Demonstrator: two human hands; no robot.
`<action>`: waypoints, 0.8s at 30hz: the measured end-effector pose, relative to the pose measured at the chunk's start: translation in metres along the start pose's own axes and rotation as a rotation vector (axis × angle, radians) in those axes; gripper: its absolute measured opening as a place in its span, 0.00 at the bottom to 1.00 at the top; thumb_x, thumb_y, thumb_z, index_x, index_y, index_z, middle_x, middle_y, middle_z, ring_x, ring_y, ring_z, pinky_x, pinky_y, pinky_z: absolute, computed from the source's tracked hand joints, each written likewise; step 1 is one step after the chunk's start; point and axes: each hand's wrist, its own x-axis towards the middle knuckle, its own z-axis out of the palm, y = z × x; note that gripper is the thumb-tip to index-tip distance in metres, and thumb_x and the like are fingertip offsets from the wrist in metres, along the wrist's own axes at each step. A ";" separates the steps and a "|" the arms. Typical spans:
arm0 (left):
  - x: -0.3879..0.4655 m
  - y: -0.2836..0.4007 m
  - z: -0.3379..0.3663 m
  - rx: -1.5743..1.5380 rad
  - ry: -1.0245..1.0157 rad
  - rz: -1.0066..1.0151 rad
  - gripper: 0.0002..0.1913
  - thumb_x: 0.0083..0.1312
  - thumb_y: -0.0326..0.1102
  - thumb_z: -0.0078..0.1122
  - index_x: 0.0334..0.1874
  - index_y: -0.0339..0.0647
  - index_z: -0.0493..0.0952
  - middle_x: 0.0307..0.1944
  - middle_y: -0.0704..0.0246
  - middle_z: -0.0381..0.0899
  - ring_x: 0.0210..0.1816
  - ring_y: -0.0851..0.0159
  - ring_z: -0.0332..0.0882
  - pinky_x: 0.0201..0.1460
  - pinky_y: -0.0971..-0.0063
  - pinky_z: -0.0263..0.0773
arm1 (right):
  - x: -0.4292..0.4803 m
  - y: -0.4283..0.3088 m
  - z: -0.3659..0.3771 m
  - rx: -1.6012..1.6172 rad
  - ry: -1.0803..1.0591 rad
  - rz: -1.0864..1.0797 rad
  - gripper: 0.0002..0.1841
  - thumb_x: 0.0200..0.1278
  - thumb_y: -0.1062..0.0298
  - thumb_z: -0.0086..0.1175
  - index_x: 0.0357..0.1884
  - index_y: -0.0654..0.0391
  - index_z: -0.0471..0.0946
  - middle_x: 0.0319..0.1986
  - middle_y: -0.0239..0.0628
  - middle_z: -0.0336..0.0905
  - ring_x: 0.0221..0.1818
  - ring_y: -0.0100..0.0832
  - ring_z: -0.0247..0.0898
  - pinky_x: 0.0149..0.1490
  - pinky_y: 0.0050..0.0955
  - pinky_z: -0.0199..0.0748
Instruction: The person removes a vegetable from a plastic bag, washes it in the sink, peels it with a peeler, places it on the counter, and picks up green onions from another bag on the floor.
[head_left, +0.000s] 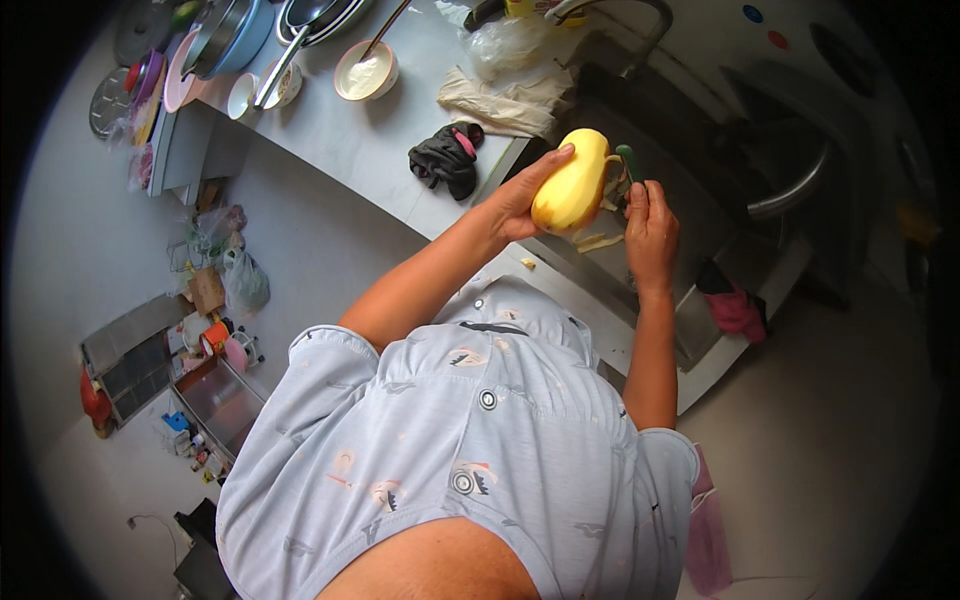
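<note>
My left hand (521, 196) grips a yellow, pear-shaped squash (574, 184), its thumb along the upper left side and its fingers underneath. Most of the squash looks peeled and smooth, with a browner patch at its lower end. To the right, my right hand (651, 229) holds a green-handled peeler (630, 163) close against the squash; the blade is hard to make out. A thin strip of peel hangs between peeler and squash. More peel strips (596, 242) lie below, in the sink (697, 322). One small yellow scrap (529, 263) rests on the near sink edge.
A dark cloth with pink (448, 160) and a crumpled pale cloth (510, 97) lie on the counter (330, 142). Beyond are a bowl of white powder (365, 73), small bowls and stacked basins (240, 37). A faucet (652, 22) arches over the sink; a pink-and-black cloth (733, 304) drapes its right rim.
</note>
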 end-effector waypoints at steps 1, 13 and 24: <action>0.001 -0.001 -0.001 0.003 -0.005 -0.003 0.29 0.66 0.55 0.59 0.61 0.40 0.69 0.49 0.59 0.79 0.45 0.58 0.82 0.50 0.57 0.80 | 0.007 0.004 -0.001 -0.003 0.005 0.001 0.14 0.74 0.58 0.44 0.39 0.59 0.74 0.27 0.49 0.78 0.31 0.54 0.75 0.33 0.44 0.70; -0.011 -0.010 0.009 0.022 -0.086 -0.110 0.31 0.68 0.60 0.51 0.59 0.37 0.70 0.43 0.51 0.79 0.42 0.52 0.82 0.44 0.62 0.80 | 0.023 0.003 -0.007 0.095 -0.051 0.003 0.16 0.75 0.55 0.43 0.39 0.59 0.73 0.25 0.48 0.77 0.30 0.53 0.75 0.33 0.42 0.69; -0.013 -0.011 0.013 0.083 -0.043 -0.180 0.30 0.67 0.59 0.53 0.55 0.36 0.72 0.39 0.52 0.80 0.32 0.52 0.83 0.34 0.62 0.81 | 0.008 -0.005 -0.008 -0.232 0.067 -0.178 0.14 0.74 0.57 0.44 0.33 0.56 0.73 0.27 0.42 0.79 0.29 0.51 0.76 0.31 0.43 0.71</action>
